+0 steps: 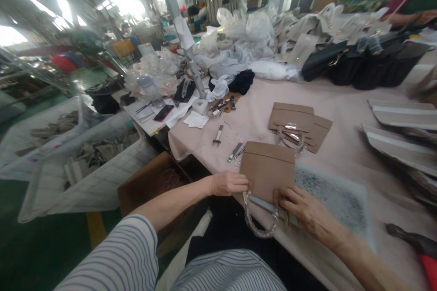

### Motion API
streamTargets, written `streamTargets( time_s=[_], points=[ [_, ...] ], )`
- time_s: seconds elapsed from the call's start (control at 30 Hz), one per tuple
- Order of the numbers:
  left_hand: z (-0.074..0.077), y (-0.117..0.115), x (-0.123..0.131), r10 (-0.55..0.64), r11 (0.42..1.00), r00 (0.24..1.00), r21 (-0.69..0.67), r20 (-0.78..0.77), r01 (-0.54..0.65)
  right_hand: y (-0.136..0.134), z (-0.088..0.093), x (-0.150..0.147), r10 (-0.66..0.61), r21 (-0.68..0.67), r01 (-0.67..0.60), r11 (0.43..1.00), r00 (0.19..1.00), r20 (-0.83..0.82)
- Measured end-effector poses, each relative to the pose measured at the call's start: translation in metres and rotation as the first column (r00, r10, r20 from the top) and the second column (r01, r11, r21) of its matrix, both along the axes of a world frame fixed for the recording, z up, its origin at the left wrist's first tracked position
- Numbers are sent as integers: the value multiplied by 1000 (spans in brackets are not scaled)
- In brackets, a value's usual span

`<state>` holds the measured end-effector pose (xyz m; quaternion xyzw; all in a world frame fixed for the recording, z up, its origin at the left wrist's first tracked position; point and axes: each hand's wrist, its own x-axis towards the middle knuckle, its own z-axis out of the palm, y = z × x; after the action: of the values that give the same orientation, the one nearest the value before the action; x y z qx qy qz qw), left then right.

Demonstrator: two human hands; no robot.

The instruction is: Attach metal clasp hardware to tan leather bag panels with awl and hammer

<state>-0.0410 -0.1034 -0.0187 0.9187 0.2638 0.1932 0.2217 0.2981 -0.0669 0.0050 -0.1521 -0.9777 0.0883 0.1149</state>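
Brown panel [267, 170], likely light and semi-stiff: grip lower edge near ends of wrapped handle [260, 233], where left hand [226, 183] and right hand [301, 204] are clamped

A flat, tan bag panel [268, 168] lies near, slightly right of centre, its looped handle [262, 234] in clear wrap curving nearward.

Pinkish cloth-covered tbl [262, 104] carries a brown panel [266, 166] at near edge, w/ overlapping brown pcs [295, 116] just beyond & speckled sheet [336, 200] to R. Sm. metal tools [235, 152] lie to its L; blk bags [363, 66] sit at back R.
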Motion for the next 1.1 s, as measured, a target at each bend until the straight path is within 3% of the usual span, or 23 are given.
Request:
streamTargets(
  time_s=[0.17, 0.3, 0.47, 0.57, 0.7, 0.77, 0.83, 0.9, 0.93, 1.0, 1.1],
  points=[
    [-1, 6, 0, -35, 999, 993, 6, -109, 35, -10, -8, -5, -123, 76, 130, 989, 988, -93],
    [-2, 3, 14, 35, 982, 960, 189, -277, 19, -11, -19, -3, -168, 126, 199, 972, 961, -221],
    [-2, 2, 41, 104, 924, 950, 382, -293, 17, -7, -43, 15, -159, 216, 252, 943, 914, -372],
    [-2, -2, 52, 154, 934, 948, 355, -279, -48, -11, -45, 19, -202, 221, 315, 923, 886, -417],
    [-4, -4, 45, 266, 950, 960, 193, -91, -245, -22, -32, 12, -253, 196, 352, 915, 881, -400],
    [-1, 4, 34, 503, 863, 863, 89, -55, -497, -26, -29, 8, -288, 181, 392, 902, 859, -423],
    [7, 21, 22, 755, 642, 632, 4, -178, -766, -27, -33, 7, -317, 171, 425, 889, 839, -442],
    [17, 42, 12, 834, 424, 404, -33, -375, -905, -26, -40, 8, -335, 159, 444, 882, 827, -452],
    [22, 53, 8, 822, 379, 356, -40, -444, -925, -26, -43, 8, -343, 149, 449, 881, 823, -452],
    [28, 72, 2, 777, 375, 348, -58, -525, -925, -26, -47, 8, -359, 124, 453, 883, 821, -445],
    [29, 91, -1, 718, 434, 397, -78, -572, -897, -31, -46, 6, -398, 80, 471, 879, 815, -421]
  ],
)
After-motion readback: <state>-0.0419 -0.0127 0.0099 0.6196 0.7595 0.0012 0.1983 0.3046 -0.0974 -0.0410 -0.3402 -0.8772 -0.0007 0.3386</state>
